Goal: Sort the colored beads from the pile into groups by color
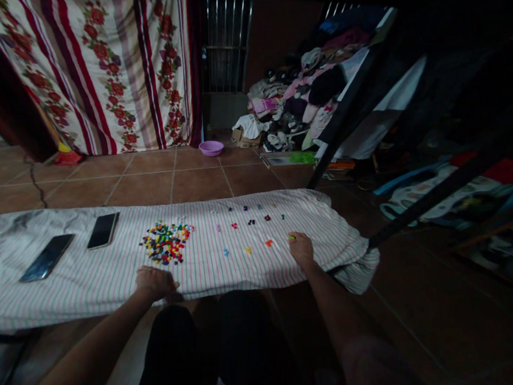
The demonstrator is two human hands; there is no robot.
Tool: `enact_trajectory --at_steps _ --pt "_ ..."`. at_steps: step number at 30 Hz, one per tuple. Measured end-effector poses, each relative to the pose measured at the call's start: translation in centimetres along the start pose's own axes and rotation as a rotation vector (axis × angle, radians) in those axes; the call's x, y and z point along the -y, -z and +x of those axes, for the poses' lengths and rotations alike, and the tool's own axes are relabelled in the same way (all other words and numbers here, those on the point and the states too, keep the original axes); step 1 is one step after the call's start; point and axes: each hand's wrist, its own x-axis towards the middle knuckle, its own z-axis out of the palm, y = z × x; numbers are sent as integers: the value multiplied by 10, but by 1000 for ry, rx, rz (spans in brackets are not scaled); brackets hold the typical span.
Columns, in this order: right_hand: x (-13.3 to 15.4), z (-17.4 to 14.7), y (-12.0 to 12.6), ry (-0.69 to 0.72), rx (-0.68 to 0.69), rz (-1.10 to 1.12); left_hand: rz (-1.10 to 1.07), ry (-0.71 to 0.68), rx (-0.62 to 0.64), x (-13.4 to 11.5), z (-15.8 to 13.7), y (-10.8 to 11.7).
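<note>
My right hand point(301, 250) is closed at the right part of the striped cloth point(111, 285), pinching a small yellow-green piece point(292, 237) between the fingertips. Left of it lie small groups of pieces sorted by colour: orange pieces point(268, 243), yellow pieces point(248, 251) and blue pieces point(226, 253) in the nearest row. Behind them are red pieces point(235, 225) and several other small groups. My left hand point(155, 282) rests at the cloth's front edge, just below a mixed pile of colourful small pieces point(166, 242); its fingers are too dark to make out.
Two phones lie on the left of the cloth, one dark phone point(47, 258) and one with a pale edge point(103, 230). Past the cloth are a tiled floor, a purple basin point(211, 148), a floral curtain point(113, 73) and a heap of clothes point(297, 95). A dark pole point(343, 111) slants at right.
</note>
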Motion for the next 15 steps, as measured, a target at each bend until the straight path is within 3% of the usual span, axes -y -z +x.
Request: enact_trajectory --at_steps 15 --pt "1 2 9 2 -4 74 -86 60 -19 2 10 -13"
